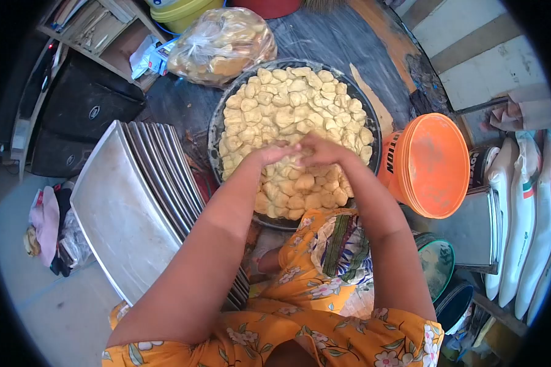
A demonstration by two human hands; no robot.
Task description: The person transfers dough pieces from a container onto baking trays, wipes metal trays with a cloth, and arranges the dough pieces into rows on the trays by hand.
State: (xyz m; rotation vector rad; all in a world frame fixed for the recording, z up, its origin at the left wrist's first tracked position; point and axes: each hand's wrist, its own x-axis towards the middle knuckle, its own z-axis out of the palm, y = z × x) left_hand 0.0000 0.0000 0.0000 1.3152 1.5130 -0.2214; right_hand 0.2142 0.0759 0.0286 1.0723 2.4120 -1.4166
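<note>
A wide round black tray [216,136] lies in front of me, heaped with many pale yellow dough pieces [288,116], rounded and lumpy. Above the middle of the heap, my left hand [275,153] reaches in with its fingers stretched toward the right. My right hand [320,151] comes from the other side, fingers apart and pointing left. The fingertips of both hands meet or nearly meet over the dough. I make out nothing held in either hand, though the palms face away from me.
Stacked metal baking trays [128,208] stand on the left. A clear plastic bag [223,46] of similar pieces sits behind the round tray. An orange bucket [438,165] is close on the right, near a green-rimmed bucket [438,266] and white sacks [511,220].
</note>
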